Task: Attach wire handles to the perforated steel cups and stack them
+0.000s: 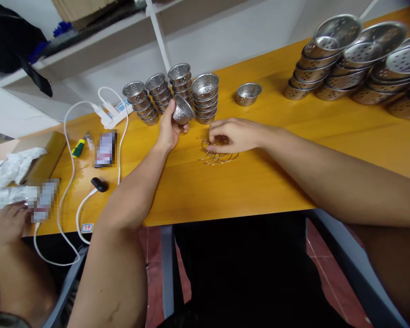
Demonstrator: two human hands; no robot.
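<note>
My left hand [169, 130] grips a small perforated metal cup [183, 110] by its side, tilted and raised over the table, beside stacks of similar cups. My right hand [234, 135] is at a small heap of thin curved metal wires [220, 158] on the table. Its thumb and fingers are curled together around some of the wires; how many is hard to see. Just behind the held cup stands a stack of perforated cups [205, 98]. A single metal cup [248, 94] sits upright farther right.
Larger perforated metal bowls [310, 68] rise in stacks at the right. A power strip [118, 116] with white cables, a black mouse-like object [99, 184] and a yellow-green tool [78, 148] lie left. Another person's hand [8, 223] holds a blurred phone-like object at far left.
</note>
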